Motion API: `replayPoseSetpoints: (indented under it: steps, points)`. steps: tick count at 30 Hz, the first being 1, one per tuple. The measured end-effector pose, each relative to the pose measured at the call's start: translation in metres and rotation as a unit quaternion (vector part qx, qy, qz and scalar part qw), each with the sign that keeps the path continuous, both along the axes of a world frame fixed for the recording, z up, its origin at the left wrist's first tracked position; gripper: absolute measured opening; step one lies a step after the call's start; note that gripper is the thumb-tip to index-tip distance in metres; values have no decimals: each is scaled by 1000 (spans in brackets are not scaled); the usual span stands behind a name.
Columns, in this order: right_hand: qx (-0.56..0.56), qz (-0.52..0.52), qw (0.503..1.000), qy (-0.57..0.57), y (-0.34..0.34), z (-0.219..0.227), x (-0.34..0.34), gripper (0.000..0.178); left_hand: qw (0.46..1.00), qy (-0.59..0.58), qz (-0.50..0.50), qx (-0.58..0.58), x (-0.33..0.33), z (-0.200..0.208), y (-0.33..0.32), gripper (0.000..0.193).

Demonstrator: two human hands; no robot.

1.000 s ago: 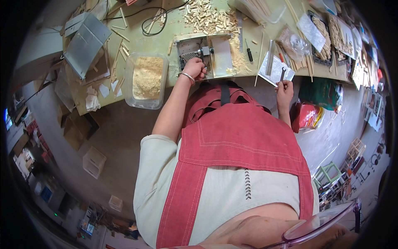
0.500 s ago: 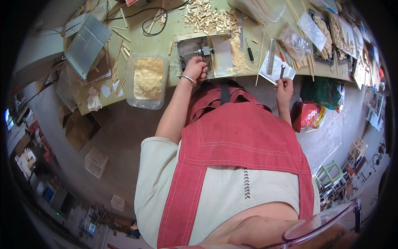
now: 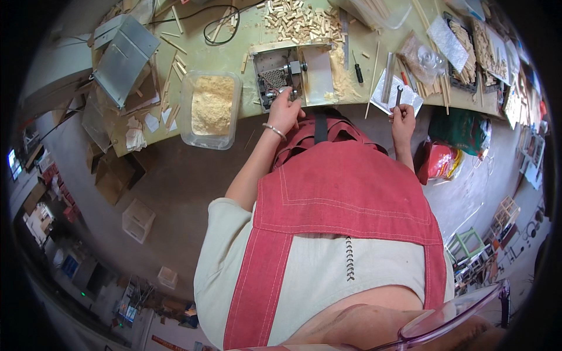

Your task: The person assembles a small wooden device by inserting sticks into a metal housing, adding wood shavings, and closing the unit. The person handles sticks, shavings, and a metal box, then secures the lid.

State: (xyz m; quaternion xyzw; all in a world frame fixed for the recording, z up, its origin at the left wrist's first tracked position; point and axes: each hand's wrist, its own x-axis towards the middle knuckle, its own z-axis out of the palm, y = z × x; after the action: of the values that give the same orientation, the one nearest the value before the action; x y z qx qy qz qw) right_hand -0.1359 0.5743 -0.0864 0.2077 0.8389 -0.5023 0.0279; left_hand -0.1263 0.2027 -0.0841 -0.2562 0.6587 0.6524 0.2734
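Observation:
My left hand [image 3: 285, 112], with a bangle at the wrist, reaches over the near edge of a small metal box-shaped machine [image 3: 328, 76]. Its fingers are bent together at metal fittings [image 3: 273, 92] in the left half; what they pinch, if anything, is hidden. Behind them inside the box are a perforated plate [image 3: 273, 78] and a metal block on a shaft [image 3: 294, 67]. To the right, my right hand [image 3: 403, 121] is closed round the lower end of an open-ended wrench [image 3: 399, 93], its jaw pointing away from me above a silvery sheet [image 3: 380, 98].
Left of the machine, a clear plastic tub [image 3: 211, 108] of sawdust overhangs the table edge. Many small wood pieces [image 3: 304, 23] lie behind. A screwdriver [image 3: 357, 71], thin sticks and a bent metal cover [image 3: 126, 61] are on the table. Bags [image 3: 439, 158] stand beneath its right side.
My left hand has shifted slightly right and nearer to me, uncovering metal fittings at the box's near left. The wrench stays in my right hand. The whole view has shifted slightly.

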Motion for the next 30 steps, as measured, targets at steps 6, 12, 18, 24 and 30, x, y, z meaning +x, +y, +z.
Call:
replayPoseSetpoints:
  steps: [6, 12, 18, 24, 30]
  points:
    - [-26, -11, 999, -16, -2, 1, 4, 7, 998, 18, 54, -32, 48, 10, -25, 19]
    - [-1, 30, 999, -29, -11, 5, 3, 8, 992, 31, 97, -80, 63, 6, -48, 19]
    - [-49, 88, 993, -59, -44, 34, -7, 14, 985, 70, 147, -57, 60, 0, -48, 15]
    - [-53, 177, 982, -51, -78, 55, -13, 12, 984, 98, 107, -100, 57, -1, -42, 11]
    - [-16, 212, 977, -31, -92, 67, -10, 12, 987, 97, 95, -83, 59, -2, -42, 12]
